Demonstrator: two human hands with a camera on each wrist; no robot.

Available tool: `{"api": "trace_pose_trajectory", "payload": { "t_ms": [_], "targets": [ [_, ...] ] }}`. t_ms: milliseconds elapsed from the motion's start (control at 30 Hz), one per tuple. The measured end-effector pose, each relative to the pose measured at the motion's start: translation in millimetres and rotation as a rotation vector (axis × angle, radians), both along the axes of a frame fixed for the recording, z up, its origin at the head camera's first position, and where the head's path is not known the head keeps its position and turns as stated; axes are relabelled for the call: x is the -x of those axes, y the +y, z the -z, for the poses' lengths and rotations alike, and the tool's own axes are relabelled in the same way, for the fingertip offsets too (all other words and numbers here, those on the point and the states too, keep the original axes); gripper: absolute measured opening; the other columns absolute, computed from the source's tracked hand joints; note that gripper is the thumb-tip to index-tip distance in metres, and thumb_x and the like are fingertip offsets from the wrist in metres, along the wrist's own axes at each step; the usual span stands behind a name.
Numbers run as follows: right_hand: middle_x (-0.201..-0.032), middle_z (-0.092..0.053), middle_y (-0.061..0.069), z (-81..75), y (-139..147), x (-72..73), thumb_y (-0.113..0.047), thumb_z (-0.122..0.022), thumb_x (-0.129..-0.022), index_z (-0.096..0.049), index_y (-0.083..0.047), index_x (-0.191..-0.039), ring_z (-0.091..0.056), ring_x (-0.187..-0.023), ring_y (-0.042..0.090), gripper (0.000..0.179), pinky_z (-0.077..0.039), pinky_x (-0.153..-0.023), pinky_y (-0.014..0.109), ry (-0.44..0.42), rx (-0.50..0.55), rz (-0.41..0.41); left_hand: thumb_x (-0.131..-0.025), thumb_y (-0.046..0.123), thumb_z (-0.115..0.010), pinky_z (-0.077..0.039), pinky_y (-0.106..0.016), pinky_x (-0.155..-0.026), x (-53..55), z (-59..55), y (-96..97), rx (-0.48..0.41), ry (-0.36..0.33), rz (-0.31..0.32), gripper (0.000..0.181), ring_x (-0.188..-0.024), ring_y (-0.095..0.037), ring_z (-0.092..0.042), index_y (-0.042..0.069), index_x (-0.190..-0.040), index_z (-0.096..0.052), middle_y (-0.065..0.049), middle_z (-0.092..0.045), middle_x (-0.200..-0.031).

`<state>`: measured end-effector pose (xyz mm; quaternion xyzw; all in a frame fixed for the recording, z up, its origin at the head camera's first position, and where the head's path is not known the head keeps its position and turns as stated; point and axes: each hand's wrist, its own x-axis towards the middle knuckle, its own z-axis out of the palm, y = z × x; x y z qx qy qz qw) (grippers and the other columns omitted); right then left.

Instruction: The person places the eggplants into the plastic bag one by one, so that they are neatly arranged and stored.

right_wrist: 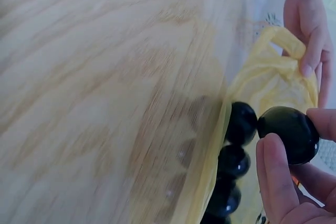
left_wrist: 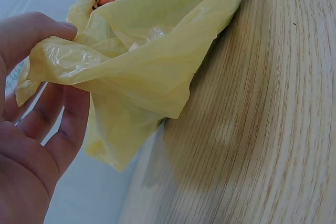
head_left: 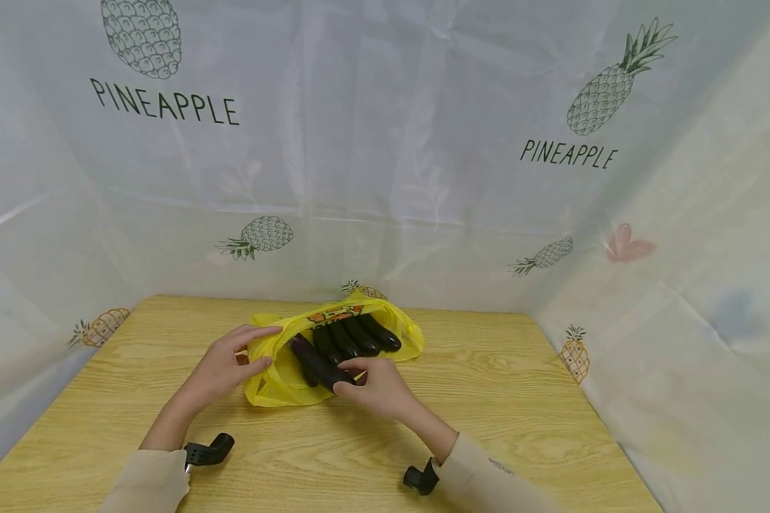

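Observation:
A yellow plastic bag (head_left: 272, 394) lies on the table with its mouth facing me, and several dark, glossy eggplants (head_left: 353, 338) rest side by side inside. At the bag's left side, my left hand (head_left: 226, 365) grips the edge of the plastic; the left wrist view shows a fold of the bag (left_wrist: 147, 72) between thumb and fingers. My right hand (head_left: 380, 388) pinches the near end of one eggplant (head_left: 313, 363), which slants across the bag's opening. In the right wrist view, that eggplant's rounded end (right_wrist: 290, 134) sits between fingertips, beside the others' ends (right_wrist: 233, 161).
Beneath everything is a light wood-grain table (head_left: 488, 399). A pale curtain (head_left: 385, 142) printed with pineapples hangs close behind the table and along its sides. Black devices (head_left: 210, 450) are strapped at both wrists, near the beige sleeves.

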<state>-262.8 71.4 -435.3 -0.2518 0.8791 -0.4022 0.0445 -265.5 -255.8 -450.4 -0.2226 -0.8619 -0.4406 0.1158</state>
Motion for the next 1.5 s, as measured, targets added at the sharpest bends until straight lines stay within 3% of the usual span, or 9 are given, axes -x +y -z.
{"api": "trace_pose_trajectory", "payload": {
  "t_ms": [233,700,1033,1267,1500],
  "targets": [
    [-0.123,-0.076,0.01,6.2,-20.4,0.8,-0.032,-0.081,-0.095,-0.077,-0.009,-0.129,-0.071,-0.082,0.011,0.041,-0.056,-0.066,0.025,-0.021,0.036,0.019,-0.1,0.013,-0.077,-0.05,-0.027,-0.069,-0.3,-0.5,0.9,-0.012,-0.013,0.007,0.053,-0.096,-0.016,-0.053,0.02,-0.151,-0.062,-0.007,-0.064,-0.137],
    [-0.11,-0.078,0.006,20.8,-49.6,0.0,-0.029,-0.085,-0.092,-0.078,-0.009,-0.125,-0.07,-0.074,0.002,0.039,-0.056,-0.066,0.021,-0.031,0.072,-0.016,-0.098,0.011,-0.078,-0.049,-0.027,-0.069,-0.4,-0.7,-0.7,0.005,0.013,-0.005,0.054,-0.092,-0.014,-0.053,0.019,-0.149,-0.063,-0.005,-0.065,-0.133],
    [-0.111,-0.077,0.004,23.2,-53.3,0.8,-0.021,-0.086,-0.089,-0.075,-0.011,-0.131,-0.069,-0.08,0.002,0.045,-0.056,-0.071,0.02,-0.062,0.009,-0.068,-0.098,0.011,-0.078,-0.05,-0.027,-0.068,0.0,-0.6,-0.4,0.019,0.043,0.011,0.052,-0.095,-0.013,-0.055,0.018,-0.148,-0.064,-0.006,-0.066,-0.132],
    [-0.107,-0.07,0.003,28.0,-54.5,5.3,-0.019,-0.088,-0.088,-0.075,-0.007,-0.132,-0.064,-0.076,-0.003,0.048,-0.054,-0.071,0.016,0.014,-0.051,-0.114,-0.1,0.015,-0.077,-0.053,-0.028,-0.075,-0.5,-0.4,0.0,0.035,0.006,0.012,0.051,-0.112,-0.019,-0.058,0.021,-0.149,-0.064,-0.008,-0.064,-0.14],
    [-0.094,-0.065,-0.003,28.3,-64.3,9.9,-0.026,-0.088,-0.089,-0.076,-0.006,-0.13,-0.053,-0.074,-0.002,0.047,-0.049,-0.069,0.017,0.101,-0.095,-0.098,-0.1,0.019,-0.077,-0.053,-0.029,-0.077,-0.6,-0.9,0.1,0.021,-0.028,0.029,0.052,-0.105,-0.019,-0.057,0.023,-0.15,-0.062,-0.007,-0.063,-0.141]
  ]
}}
